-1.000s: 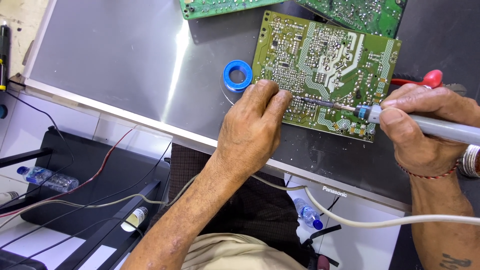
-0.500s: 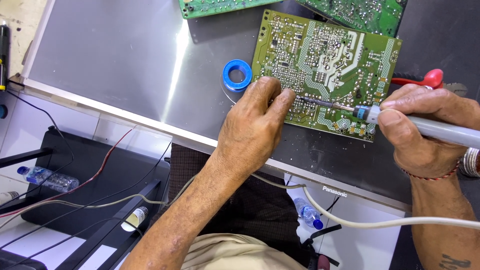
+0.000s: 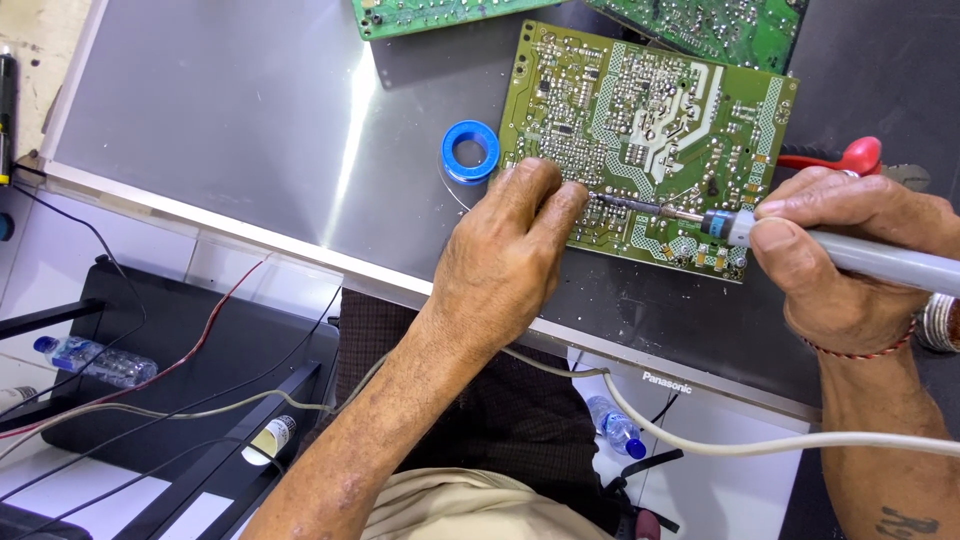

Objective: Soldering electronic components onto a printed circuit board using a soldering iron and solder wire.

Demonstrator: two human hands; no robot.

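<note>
Soldering iron (image 3: 800, 240) sits in the right hand (image 3: 850, 265), grip closed around its grey handle, thumb near the collar. Long axis runs nearly level, tip pointing left onto the underside of the green circuit board (image 3: 650, 130). Left hand (image 3: 510, 250) presses fingertips on the board's lower edge right at the tip; whether they pinch solder wire, can't tell. Blue solder spool (image 3: 470, 152) just left of the board. Red-handled tool (image 3: 835, 158) behind the right hand. All on the grey bench (image 3: 220, 120).
</note>
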